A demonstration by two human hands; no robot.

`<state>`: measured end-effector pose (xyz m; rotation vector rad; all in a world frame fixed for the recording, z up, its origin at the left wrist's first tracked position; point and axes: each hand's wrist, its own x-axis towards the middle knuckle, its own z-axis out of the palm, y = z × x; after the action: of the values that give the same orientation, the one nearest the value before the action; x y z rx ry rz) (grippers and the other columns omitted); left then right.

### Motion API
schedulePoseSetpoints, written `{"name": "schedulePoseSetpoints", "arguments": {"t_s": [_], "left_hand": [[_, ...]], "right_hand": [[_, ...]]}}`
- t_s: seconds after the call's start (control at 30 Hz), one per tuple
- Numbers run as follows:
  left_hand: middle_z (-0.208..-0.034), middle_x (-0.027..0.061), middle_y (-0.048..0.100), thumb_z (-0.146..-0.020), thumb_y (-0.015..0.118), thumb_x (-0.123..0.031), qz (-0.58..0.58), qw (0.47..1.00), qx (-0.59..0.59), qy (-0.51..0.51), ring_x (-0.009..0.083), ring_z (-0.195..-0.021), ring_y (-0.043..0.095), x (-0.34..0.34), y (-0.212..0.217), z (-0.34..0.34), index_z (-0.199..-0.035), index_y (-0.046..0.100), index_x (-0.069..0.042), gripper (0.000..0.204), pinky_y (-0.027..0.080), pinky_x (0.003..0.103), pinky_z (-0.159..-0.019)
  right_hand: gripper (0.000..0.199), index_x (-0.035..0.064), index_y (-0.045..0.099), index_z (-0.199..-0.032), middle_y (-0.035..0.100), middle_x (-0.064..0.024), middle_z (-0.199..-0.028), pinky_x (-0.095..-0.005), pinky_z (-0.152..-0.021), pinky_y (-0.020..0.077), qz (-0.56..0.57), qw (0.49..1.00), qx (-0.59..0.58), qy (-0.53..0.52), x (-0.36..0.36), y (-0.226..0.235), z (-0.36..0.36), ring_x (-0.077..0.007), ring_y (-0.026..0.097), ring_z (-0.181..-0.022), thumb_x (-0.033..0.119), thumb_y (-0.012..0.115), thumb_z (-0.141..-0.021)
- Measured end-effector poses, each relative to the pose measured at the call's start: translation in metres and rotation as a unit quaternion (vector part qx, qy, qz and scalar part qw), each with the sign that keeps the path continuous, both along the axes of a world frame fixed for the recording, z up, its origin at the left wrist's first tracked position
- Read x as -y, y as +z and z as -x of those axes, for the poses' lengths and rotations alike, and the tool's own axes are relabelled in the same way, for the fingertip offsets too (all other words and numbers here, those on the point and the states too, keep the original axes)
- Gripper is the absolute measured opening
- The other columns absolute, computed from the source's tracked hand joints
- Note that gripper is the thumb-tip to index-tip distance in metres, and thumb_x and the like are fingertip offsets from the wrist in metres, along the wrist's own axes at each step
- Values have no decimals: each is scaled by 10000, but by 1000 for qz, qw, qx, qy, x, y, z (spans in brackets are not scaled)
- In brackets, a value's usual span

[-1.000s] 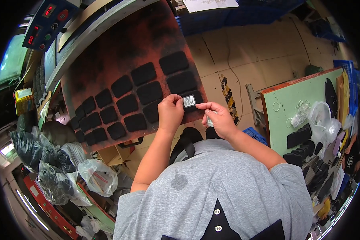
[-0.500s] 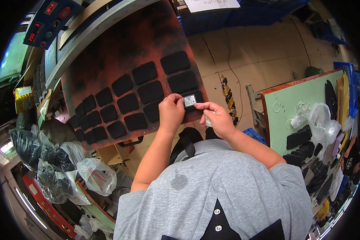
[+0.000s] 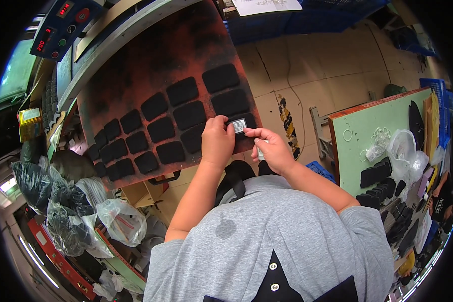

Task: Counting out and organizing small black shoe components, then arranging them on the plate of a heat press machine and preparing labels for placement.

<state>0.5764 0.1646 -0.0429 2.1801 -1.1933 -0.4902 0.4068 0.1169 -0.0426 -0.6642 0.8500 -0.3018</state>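
Note:
A small white label (image 3: 238, 126) with dark print lies over the black pad (image 3: 250, 120) at the near right corner of the reddish board (image 3: 219, 50). My left hand (image 3: 217, 142) is closed at the label's left edge, its fingertips pinched there. My right hand (image 3: 274, 151) pinches the label's right edge between thumb and forefinger. More white pieces (image 3: 262, 149), perhaps further labels, are tucked in its curled fingers. Whether the label touches the pad is hard to tell. Several similar black pads (image 3: 189, 115) lie in rows on the board.
A blue control box (image 3: 63, 30) with red digits stands at the far left. Plastic-wrapped bundles (image 3: 60, 201) sit on the left. To the right, a green-topped table (image 3: 357, 136) carries black pads, a clear plastic bag (image 3: 405, 156) and loose rings. Tiled floor (image 3: 322, 55) lies between.
My left hand has shifted slightly up and to the right at the label's edge. My right hand and the label have barely moved. The pads lie as before.

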Motion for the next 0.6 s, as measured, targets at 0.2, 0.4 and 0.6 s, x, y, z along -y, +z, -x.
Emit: {"name": "schedulePoseSetpoints", "arguments": {"t_s": [0.2,0.4,0.6], "left_hand": [[-860,148,604,-809,670,-82,-27,998,43,-26,358,-767,641,-22,14,-10,-917,647,-44,117,529,442,-666],[-911,114,611,-774,669,-49,7,993,69,-94,325,-818,621,-46,26,0,-896,664,-38,123,523,412,-708],[-1078,92,659,-715,709,-4,58,973,132,-181,298,-929,587,-48,22,13,-956,675,-16,244,506,381,-807]], "right_hand": [[245,-19,572,-1159,470,-164,-1428,-260,-625,532,0,1000,-3,0,1,0,1,-76,562,-641,21,416,-974],[235,-22,579,-1149,478,-171,-1417,-258,-622,532,4,1000,2,-5,1,-1,1,-72,569,-637,26,428,-975],[211,-11,586,-1123,484,-176,-1407,-261,-631,533,12,1000,4,-9,2,3,2,-71,571,-640,33,439,-978]]}}
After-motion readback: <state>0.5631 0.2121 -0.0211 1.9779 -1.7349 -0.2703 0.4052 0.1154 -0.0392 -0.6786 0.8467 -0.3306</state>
